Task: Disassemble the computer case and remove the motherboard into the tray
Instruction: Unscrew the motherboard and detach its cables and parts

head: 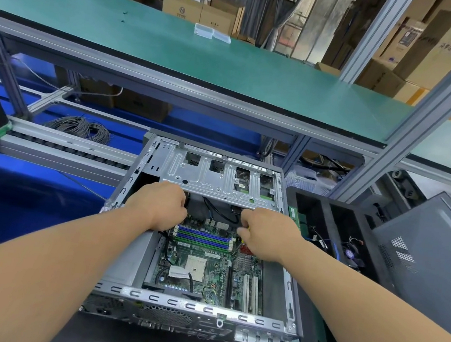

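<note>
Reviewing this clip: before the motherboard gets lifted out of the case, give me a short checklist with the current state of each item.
1. Side cover off the case: ok, the inside is open.
2. Motherboard still seated in the case: ok.
3. Cables unplugged from the motherboard: not ok, black cables still run along its far edge.
4. Screws removed: cannot tell.
5. Left hand and right hand at the far edge: ok; whether the fingers hold anything, cannot tell.
6. Black tray free: not ok, parts lie inside.

Open top of computer case [287, 284] gives access to motherboard [202, 269], drive cage [218, 175] overhanging at 12 o'clock, both forearms crossing from 6 o'clock, black tray [326, 210] crowding at 3 o'clock
</note>
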